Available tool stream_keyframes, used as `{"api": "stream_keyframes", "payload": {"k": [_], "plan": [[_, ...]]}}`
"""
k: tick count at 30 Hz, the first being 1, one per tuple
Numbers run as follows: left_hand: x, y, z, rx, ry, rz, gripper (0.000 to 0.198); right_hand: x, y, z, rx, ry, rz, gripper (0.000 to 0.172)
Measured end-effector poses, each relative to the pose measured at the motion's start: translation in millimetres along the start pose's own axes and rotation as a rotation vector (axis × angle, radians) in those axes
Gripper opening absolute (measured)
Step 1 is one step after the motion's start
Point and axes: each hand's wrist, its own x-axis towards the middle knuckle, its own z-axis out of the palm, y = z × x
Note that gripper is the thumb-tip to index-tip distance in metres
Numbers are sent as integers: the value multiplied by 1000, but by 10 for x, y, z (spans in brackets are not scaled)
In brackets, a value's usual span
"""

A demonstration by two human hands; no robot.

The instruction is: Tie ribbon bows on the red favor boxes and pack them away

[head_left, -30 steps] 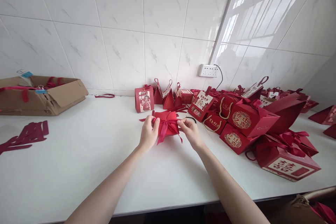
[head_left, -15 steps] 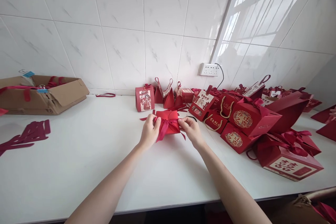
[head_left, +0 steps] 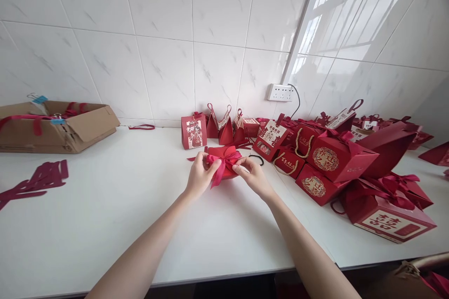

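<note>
**Ribbon bow on gift box: hands closer in, both pinched shut**

Against one second ago: left hand shifted right and right hand shifted left, now nearer each other over the bow. Bow loops drawn smaller and tighter. Loose tail formerly trailing at the right side of the box no longer seen there; one tail left hanging at front left. Box slightly further from the counter edge.

Far left: open brown cardboard carton at the wall, dark red flat ribbon strips in front of it, both well apart from the hands.

Centre: small red paper gift box resting on white counter, between the two hands, just in front of a row of upright red printed favour boxes.

Left hand: closed, thumb and forefinger pinched on the left loop of the pinkish-red satin ribbon, remaining fingers curled in against the box side.

Right hand: closed likewise, thumb and forefinger nipping the right loop, other fingers folded under.

Just right of the right hand: thin black elastic loop flat on the counter. Further right: heap of larger red gift boxes with gold emblems, untouched.
</note>
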Motion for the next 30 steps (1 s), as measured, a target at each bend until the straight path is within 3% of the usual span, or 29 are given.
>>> {"api": "stream_keyframes", "payload": {"k": [5, 10, 16, 19, 24, 30], "plan": [[22, -43, 6, -16, 40, -17, 45, 4, -7, -10, 243, -17, 183, 45], [81, -80, -47, -22, 18, -69, 67, 7, 34, 4, 67, -28, 86, 42], [94, -3, -86, -217, -157, -139, 61, -8, 41, 8, -18, -96, 116, 38], [74, 34, -80, -221, -149, -151, 64, -21, 20, 1, -65, -161, 200, 36], [56, 60, -72, -208, -169, -155, 68, -60, -70, -11, -155, -236, 184, 35], [67, 72, -71, -209, -125, -174, 66, -99, -132, -32, -31, -347, 213, 39]]}}
